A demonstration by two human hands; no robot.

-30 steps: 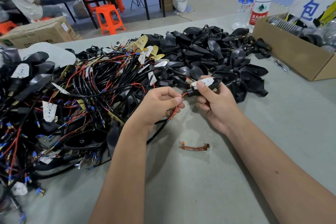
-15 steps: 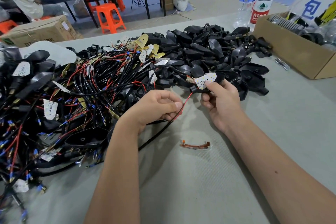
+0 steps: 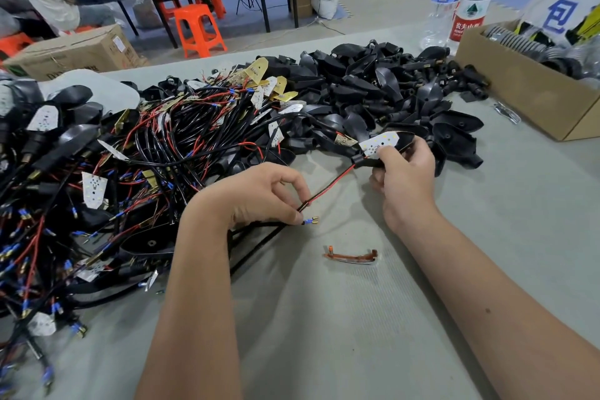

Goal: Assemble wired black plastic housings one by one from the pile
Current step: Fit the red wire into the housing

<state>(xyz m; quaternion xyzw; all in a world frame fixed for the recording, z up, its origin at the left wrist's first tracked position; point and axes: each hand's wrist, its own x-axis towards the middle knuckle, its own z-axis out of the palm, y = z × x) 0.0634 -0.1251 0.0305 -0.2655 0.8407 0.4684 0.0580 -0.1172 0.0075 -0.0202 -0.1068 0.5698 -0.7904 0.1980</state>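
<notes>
Right now the right hand [image 3: 404, 172] pinches a light, rigid black housing [image 3: 394, 146] above the desk [image 3: 357, 318] beside the pile [image 3: 162, 156], while the left hand [image 3: 259, 195] pinches its limp red-and-black wire [image 3: 328, 187], best gripped near the terminals.

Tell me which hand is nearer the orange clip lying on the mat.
Left. The left hand pinches the wire's end just up-left of the orange clip; the right hand holds the black housing farther up.

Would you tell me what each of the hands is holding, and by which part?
Right hand grips the black housing at its stem end; left hand pinches its red-and-black wire near the terminal end.
</notes>
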